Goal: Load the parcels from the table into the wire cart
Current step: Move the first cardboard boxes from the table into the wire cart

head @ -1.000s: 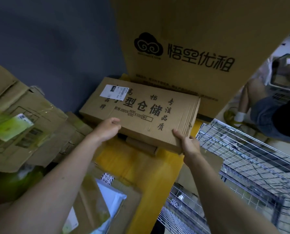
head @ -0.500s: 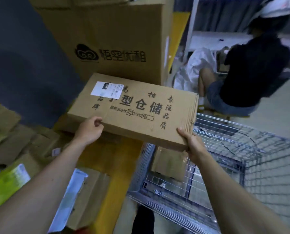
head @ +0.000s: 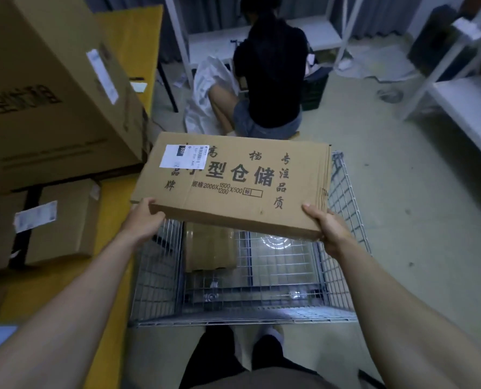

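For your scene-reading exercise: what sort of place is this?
Probably a parcel sorting or storage room: labelled brown cardboard boxes stacked on a yellow table, a silver wire cart, and white metal shelving behind.

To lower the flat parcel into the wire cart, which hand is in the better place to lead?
Probably the right hand: it grips the flat parcel at the corner above the wire cart opening. The left hand holds the corner nearer the yellow table.
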